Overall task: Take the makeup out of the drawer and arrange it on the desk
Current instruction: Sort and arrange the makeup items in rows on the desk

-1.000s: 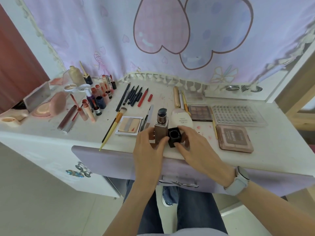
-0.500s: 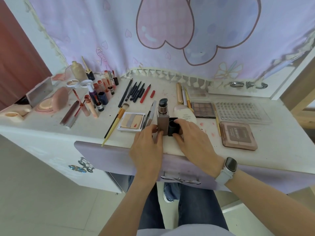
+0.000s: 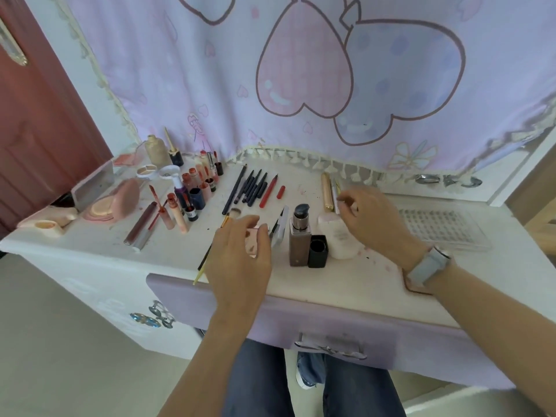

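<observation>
On desk point(image 3: 346, 275): square glass bottle point(image 3: 299, 245)

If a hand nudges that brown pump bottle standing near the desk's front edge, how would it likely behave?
The pump bottle stands upright, tall over a narrow square base, so a push near the pump would probably tip it. The flat sides suggest that it would slide or fall rather than roll. The black cap stands apart beside it, so the exposed nozzle might smear.
</observation>
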Motion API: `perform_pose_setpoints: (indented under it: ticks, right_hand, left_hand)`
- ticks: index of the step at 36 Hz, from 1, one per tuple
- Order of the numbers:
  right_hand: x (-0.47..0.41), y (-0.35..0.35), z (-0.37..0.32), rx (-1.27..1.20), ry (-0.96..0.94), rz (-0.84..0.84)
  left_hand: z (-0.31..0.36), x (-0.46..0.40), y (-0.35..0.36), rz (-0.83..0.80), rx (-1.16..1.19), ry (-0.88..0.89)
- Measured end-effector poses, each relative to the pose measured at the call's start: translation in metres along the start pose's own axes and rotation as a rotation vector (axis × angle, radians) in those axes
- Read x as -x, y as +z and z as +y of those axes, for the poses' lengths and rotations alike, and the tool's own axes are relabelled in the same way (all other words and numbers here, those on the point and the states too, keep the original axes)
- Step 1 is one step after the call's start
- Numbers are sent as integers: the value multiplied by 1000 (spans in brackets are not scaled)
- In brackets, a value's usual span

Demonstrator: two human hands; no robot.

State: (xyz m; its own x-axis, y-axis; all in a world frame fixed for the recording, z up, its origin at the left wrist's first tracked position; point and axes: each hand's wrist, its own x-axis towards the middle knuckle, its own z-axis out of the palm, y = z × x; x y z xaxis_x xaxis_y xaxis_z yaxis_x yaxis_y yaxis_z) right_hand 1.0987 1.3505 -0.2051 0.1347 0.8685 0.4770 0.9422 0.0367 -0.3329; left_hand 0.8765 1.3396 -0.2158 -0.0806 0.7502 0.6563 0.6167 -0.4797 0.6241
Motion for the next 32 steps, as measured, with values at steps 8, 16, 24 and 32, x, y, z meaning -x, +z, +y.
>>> perform_pose_setpoints:
  ticks: [8, 16, 24, 32]
  right_hand:
    - [-82, 37, 20, 282, 34, -238]
    - [-91, 67, 14, 483, 6, -441]
    - [-108, 53, 9, 222, 39, -298]
    - [-126, -20, -22, -625, 148, -359]
  left_hand:
    - [-16, -89, 23, -337, -142, -3]
    - [-33, -91, 34, -428, -97, -43]
    - [-41, -93, 37, -425, -27, -1]
    - [-18, -114, 30, -259, 17, 202]
